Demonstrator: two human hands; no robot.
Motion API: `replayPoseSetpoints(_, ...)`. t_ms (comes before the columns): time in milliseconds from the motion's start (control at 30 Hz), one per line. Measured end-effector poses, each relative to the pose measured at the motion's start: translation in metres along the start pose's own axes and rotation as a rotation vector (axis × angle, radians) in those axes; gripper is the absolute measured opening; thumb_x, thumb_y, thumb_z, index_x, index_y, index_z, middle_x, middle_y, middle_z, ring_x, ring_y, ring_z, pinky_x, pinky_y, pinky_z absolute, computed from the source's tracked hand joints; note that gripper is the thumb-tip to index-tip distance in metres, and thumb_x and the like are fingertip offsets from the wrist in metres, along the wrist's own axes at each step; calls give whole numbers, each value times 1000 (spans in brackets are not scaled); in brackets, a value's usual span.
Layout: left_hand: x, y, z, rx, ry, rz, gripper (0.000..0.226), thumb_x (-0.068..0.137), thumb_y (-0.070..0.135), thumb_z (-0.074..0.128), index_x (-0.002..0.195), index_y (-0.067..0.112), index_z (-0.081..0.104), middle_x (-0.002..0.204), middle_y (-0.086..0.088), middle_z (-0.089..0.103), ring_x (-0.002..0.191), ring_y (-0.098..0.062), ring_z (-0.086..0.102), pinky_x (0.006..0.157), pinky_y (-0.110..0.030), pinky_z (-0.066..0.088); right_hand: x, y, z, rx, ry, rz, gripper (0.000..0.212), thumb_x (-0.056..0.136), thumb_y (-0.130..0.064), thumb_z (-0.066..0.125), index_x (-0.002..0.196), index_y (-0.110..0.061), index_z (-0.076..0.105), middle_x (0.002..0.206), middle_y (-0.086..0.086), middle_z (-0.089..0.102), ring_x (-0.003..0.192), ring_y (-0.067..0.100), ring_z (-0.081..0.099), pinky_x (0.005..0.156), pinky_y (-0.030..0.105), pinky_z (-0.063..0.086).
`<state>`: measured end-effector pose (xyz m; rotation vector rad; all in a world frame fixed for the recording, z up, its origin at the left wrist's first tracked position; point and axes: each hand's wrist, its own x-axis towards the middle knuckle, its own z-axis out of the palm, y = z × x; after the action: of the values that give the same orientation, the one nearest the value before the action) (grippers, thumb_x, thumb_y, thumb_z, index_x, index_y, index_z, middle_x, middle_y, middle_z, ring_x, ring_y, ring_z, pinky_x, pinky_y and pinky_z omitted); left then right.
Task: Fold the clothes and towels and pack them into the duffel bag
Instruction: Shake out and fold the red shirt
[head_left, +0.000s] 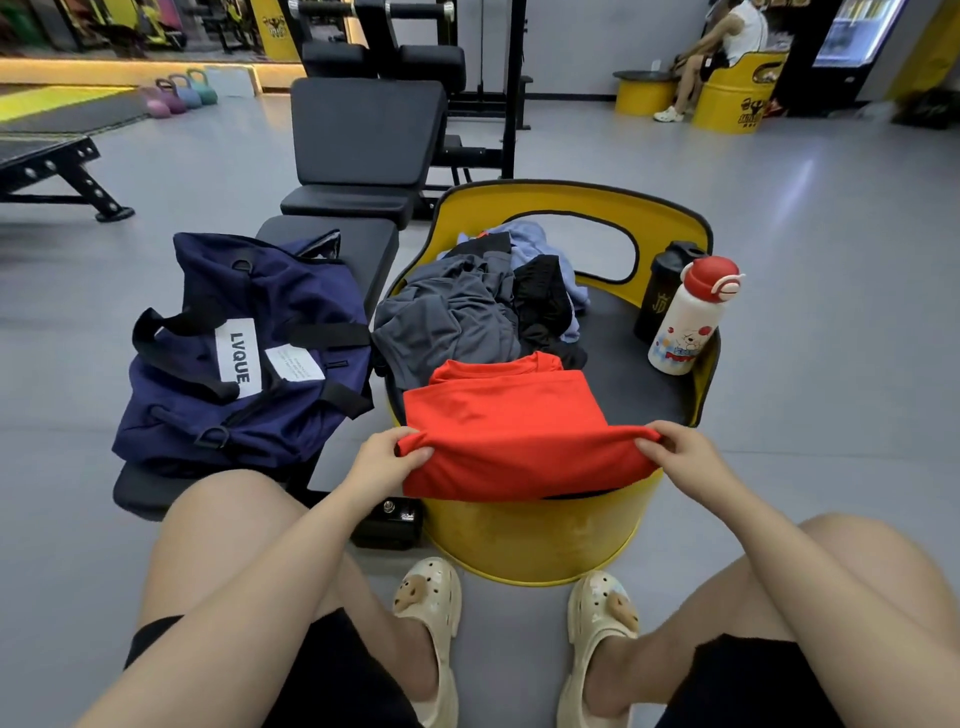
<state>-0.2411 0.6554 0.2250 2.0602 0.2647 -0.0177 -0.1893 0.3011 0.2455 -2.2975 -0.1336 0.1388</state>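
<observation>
Kettlebells (179, 93): a row of small coloured ones on the floor at 11 o'clock, far off.
Duffel bag (244, 353): navy with black straps and a white "LVQUE" label, lying on a black bench (332, 244) at 9 o'clock from the yellow seat.
Left hand (387, 460): fingers and thumb pinch the near left corner of the red shirt.
Red shirt (509, 421): partly folded, spread over the near edge of the seat at 6 o'clock, its front hem draped over the rim.
Clothes pile (467, 306): grey, black and pale blue garments heaped unfolded at 12 o'clock from the shirt, touching it.
Yellow drum seat (535, 540): round, black-topped, with a yellow backrest.
Right hand (680, 449): fingers curled on the shirt's near right corner.
Bottles: a white one with a red cap (691, 317) and a black shaker (662, 291) just behind it, upright at 3 o'clock on the seat.
</observation>
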Motion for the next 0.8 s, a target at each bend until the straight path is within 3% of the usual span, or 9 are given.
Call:
replayPoseSetpoints(67, 10, -1, 4, -25, 62, -41, 15, 88, 12, 65, 102, 9, 66, 92, -5, 63, 90, -19, 57, 76, -26, 40, 16, -3, 6, 15, 62, 50, 8, 94, -19, 58, 88, -18, 64, 81, 5, 65, 84, 26, 60, 75, 37, 46)
replayPoseSetpoints(200, 31, -3, 8, -39, 113, -119, 17, 91, 13, 60, 107, 6, 63, 99, -10, 64, 95, -24, 58, 79, -31, 43, 47, -12, 15, -57, 94, 99, 17, 98, -23, 49, 104, -14, 62, 93, 7, 61, 90, 25, 52, 73, 32, 35)
replayPoseSetpoints(267, 43, -6, 8, -95, 60, -207, 14, 95, 14, 53, 108, 12, 59, 109, -15, 64, 101, -28, 59, 89, -40, 45, 64, -17, 18, -75, 64, 109, 18, 100, -23, 45, 105, -13, 60, 91, 7, 58, 87, 24, 50, 69, 31, 32)
replayPoseSetpoints(400, 70, -7, 5, -152, -53, -345, 14, 100, 13, 42, 107, 15, 55, 103, -10, 61, 91, -25, 56, 77, -33, 43, 99, -22, 23, -118, -17, 114, 15, 102, -23, 42, 98, -15, 55, 83, 8, 56, 82, 28, 53, 61, 35, 34)
replayPoseSetpoints(533, 98, -4, 6, -197, 66, -333, 16, 101, 10, 40, 111, 15, 52, 107, -11, 59, 95, -22, 53, 77, -30, 40, 134, -27, 32, -145, 20, 85, 20, 102, -25, 41, 107, -13, 56, 91, 10, 58, 88, 27, 51, 69, 34, 34)
replayPoseSetpoints(667, 118, -6, 16, -168, 256, -264, 26, 100, 13, 43, 122, 5, 54, 111, -9, 57, 102, -18, 50, 79, -24, 34, 160, -25, 51, -85, 103, 125, 24, 101, -28, 41, 100, -11, 57, 90, 9, 59, 92, 32, 56, 70, 36, 38)
replayPoseSetpoints(800, 132, -21, 22, -64, 305, -259, 28, 98, 19, 47, 118, 2, 57, 116, -18, 58, 109, -30, 54, 85, -31, 40, 175, -20, 72, -201, 126, 179, 28, 101, -31, 39, 110, -12, 58, 104, 9, 58, 102, 33, 55, 73, 36, 38)
